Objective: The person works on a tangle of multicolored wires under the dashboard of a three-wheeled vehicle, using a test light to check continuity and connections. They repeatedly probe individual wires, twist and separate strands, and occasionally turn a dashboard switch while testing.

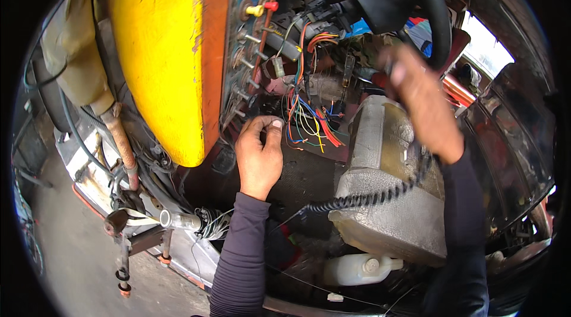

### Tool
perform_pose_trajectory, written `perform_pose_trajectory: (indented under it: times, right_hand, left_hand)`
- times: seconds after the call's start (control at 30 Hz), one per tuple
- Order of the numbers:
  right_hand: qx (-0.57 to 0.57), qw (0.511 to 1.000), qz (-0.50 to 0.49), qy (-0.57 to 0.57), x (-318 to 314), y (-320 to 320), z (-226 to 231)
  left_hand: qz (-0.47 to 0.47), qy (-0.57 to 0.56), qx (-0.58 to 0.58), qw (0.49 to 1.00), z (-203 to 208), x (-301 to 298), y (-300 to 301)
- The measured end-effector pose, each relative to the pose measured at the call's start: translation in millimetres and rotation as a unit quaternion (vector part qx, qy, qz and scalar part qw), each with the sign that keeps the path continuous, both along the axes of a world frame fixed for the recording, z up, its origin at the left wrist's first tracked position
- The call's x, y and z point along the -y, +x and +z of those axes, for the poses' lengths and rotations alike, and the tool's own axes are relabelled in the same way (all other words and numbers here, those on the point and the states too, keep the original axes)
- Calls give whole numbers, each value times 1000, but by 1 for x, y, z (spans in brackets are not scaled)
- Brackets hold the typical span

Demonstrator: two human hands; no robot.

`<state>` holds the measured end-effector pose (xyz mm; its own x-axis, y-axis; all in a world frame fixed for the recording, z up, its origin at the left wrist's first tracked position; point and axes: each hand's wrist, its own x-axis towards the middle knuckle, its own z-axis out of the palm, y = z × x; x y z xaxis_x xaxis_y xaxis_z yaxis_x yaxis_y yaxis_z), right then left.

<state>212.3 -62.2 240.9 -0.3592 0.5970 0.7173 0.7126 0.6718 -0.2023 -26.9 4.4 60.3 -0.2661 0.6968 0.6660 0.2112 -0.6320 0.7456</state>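
My left hand (260, 156) is just below the switch panel (244, 49), thumb and curled fingers pinched together. Whatever lies between those fingertips is too small or hidden to make out. To its right hangs a bundle of loose coloured wires (309, 118) with several stripped ends. My right hand (423, 100) is raised above the grey padded cover (386, 192), below the black steering wheel (437, 13). Motion blurs its fingers, and a dark shape at the fingertips cannot be identified. A black coiled cord (369, 199) runs across the cover up toward the right wrist.
A yellow and orange body panel (157, 49) stands at the left beside the switch panel. A white plastic jug (363, 269) lies below the padded cover. At the lower left are a clear cylinder (181, 220), hoses and a rusty rod (122, 144). A dark seat (505, 150) is at the right.
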Motion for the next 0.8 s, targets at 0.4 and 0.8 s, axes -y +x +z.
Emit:
perform_pose_trajectory:
  times: [0.4,0.8]
  right_hand:
    - [287,947,-3,-145,-47,21,-92]
    - [280,955,31,-97,-55,16,-94]
  left_hand:
    - [17,-16,-29,999,3,4,0]
    - [5,-16,-21,1000,1,2,2]
